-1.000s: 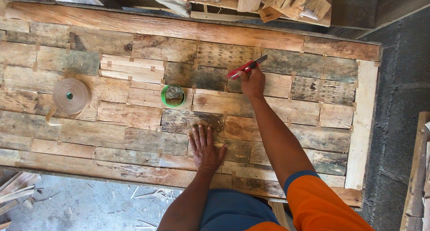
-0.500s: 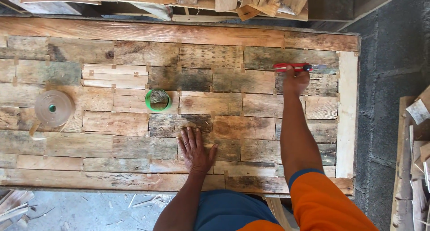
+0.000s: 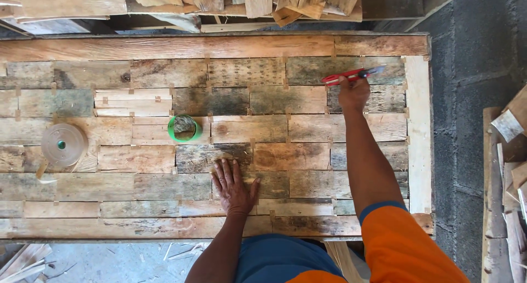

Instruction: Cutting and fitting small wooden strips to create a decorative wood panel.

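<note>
A large panel [image 3: 137, 162] made of reclaimed wooden planks lies flat in front of me, with small tape pieces across its joints. My left hand [image 3: 233, 185] rests flat, fingers spread, on the planks near the front edge. My right hand [image 3: 353, 92] is stretched to the far right part of the panel and grips a red-handled cutter [image 3: 351, 74], its blade pointing right. A green tape roll [image 3: 184, 128] lies on the planks in the middle, between both hands and farther from me than the left one.
A round clear tape spool [image 3: 63, 144] sits at the panel's left. Stacked wood offcuts [image 3: 258, 0] lie beyond the far edge. More wood scraps [image 3: 508, 173] lean at the right on the grey block floor [image 3: 466, 96]. A pale board [image 3: 420, 135] forms the panel's right edge.
My right hand with the red cutter has travelled right along the far planks. My left hand has stayed flat on the planks. The view has shifted right with it.
</note>
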